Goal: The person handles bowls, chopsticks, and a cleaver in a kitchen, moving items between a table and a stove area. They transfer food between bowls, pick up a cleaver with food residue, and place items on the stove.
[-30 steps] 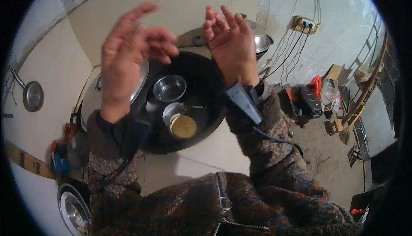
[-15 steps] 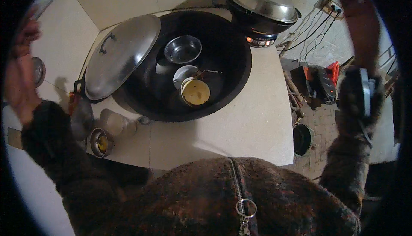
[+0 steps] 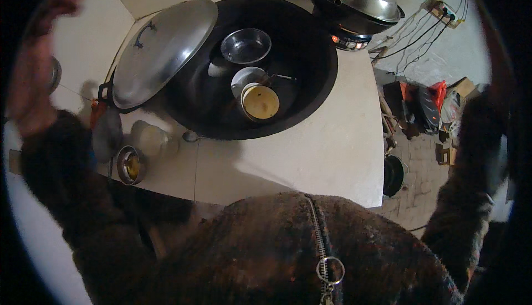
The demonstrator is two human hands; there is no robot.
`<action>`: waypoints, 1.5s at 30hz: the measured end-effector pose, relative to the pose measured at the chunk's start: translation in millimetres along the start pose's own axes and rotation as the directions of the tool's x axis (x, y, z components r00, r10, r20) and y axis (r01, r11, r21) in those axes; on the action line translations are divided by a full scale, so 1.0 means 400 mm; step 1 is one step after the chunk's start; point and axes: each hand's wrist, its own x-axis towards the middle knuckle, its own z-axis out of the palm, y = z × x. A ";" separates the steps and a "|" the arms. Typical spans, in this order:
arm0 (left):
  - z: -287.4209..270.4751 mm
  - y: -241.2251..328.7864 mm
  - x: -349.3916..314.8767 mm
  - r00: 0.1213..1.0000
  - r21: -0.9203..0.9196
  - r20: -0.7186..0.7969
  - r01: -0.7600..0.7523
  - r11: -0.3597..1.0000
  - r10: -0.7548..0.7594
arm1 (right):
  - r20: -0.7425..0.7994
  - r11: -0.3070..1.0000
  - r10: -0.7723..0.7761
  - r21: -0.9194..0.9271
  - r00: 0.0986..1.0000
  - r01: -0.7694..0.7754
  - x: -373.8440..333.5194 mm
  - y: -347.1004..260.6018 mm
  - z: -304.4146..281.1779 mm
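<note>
My left hand [image 3: 40,69] is raised at the left edge, beside the wall and left of a large steel lid [image 3: 163,50]. Its fingers are blurred and I make out nothing in them. My right hand [image 3: 495,47] is a dark sliver at the right rim, with its fingers hidden. Between my arms, a big black wok [image 3: 307,105] is set into the counter, the lid leaning on its left side. Inside lie a steel bowl [image 3: 246,46], a white bowl [image 3: 244,76], a cream-yellow bowl [image 3: 261,103] and a thin utensil [image 3: 282,77]. Neither hand touches them.
A lidded pot [image 3: 354,0] stands on a lit electric cooker [image 3: 350,40] at the back right. A small metal cup [image 3: 129,165] and a ladle [image 3: 190,136] lie front left on the counter [image 3: 310,163]. Cords run from a wall socket [image 3: 443,11]; a dark bucket [image 3: 394,176] sits on the floor.
My right hand has gone further into the right rim. My left hand has shifted slightly right and upward. The counter and wok sit a little higher in view; the bowls stay in place.
</note>
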 end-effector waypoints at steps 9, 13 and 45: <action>0.254 -0.245 -0.181 0.813 -0.220 0.316 0.564 0.796 -0.489 | 0.234 0.483 0.758 0.427 0.609 -0.765 -0.373 0.383 0.231; 0.344 -0.270 -0.330 0.680 -0.369 0.388 0.733 0.572 -0.622 | 0.255 0.291 0.848 0.511 0.466 -0.809 -0.465 0.402 0.337; 0.682 0.031 -0.312 0.559 -0.312 0.780 0.737 0.600 -0.281 | 0.078 0.410 0.828 0.590 0.555 -0.696 -0.658 0.020 0.292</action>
